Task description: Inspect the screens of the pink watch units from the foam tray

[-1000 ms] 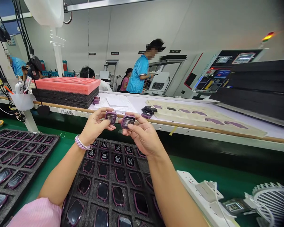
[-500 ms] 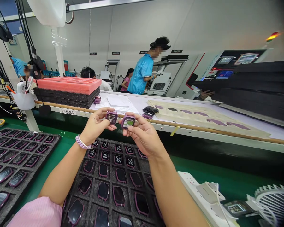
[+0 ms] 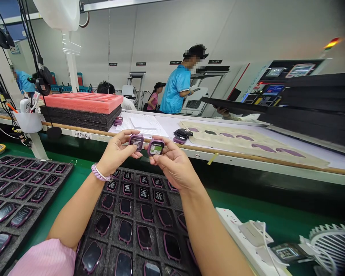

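Note:
My left hand [image 3: 119, 149] grips a purple watch case [image 3: 136, 141] whose lit screen shows lines of text. Close beside it, my right hand [image 3: 174, 161] holds a second purple watch case [image 3: 156, 148] with white and green areas on its screen. The two cases are side by side, with a small gap between them. Under my forearms lies a black foam tray [image 3: 136, 226] holding many purple-framed watches, some with lit text, others dark. Another watch-filled foam tray [image 3: 56, 188] is at the left.
Red foam [image 3: 83, 100] tops black foam trays on the shelf. Dark pieces [image 3: 183, 134] lie near a beige tray [image 3: 230, 151]. A power strip [image 3: 247, 241] is at lower right. Behind the shelf, a person in blue [image 3: 175, 90] stands; another person's hand holds a black panel [image 3: 232, 105].
The other person's black panel has swung left and lower, with the hand now farther left. The person in blue has shifted slightly right. My hands remain almost still.

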Tool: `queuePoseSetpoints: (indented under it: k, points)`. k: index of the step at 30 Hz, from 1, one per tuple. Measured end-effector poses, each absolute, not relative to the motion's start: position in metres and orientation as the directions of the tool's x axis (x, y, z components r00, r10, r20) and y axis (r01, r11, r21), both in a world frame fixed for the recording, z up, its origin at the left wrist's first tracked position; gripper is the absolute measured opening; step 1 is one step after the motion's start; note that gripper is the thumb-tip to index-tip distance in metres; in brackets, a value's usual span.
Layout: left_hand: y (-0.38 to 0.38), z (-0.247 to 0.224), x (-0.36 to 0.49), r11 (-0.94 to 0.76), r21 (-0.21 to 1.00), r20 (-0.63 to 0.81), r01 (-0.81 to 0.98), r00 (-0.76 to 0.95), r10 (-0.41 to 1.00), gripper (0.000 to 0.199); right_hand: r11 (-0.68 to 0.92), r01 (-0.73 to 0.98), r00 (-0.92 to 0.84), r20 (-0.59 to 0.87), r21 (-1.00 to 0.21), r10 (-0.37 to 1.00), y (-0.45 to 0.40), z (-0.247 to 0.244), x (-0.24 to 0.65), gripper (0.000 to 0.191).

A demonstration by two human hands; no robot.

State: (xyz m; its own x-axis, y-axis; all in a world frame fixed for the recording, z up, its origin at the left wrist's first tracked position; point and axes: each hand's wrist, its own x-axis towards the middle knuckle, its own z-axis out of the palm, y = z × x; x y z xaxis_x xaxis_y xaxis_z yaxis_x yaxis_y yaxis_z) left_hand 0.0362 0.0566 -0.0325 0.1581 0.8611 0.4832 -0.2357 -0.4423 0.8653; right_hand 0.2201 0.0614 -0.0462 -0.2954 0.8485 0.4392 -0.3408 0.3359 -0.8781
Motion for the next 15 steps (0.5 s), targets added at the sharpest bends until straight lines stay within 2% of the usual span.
queuePoseSetpoints:
  k: [7, 15]
  points:
    - [0.0581, -0.0324, 0.0355, -0.430, 0.867, 0.474, -0.253, 0.150, 0.867, 0.037, 0.341, -0.354, -0.301, 0.451, -0.871, 0.840, 0.0633, -0.0481, 0.2210, 0.055]
    - [0.0581, -0.0328, 0.0368, -0.437, 0.860, 0.488, -0.262, 0.171, 0.856, 0.051, 0.346, -0.374, -0.300, 0.465, -0.860, 0.833, 0.0661, -0.0500, 0.2208, 0.053]
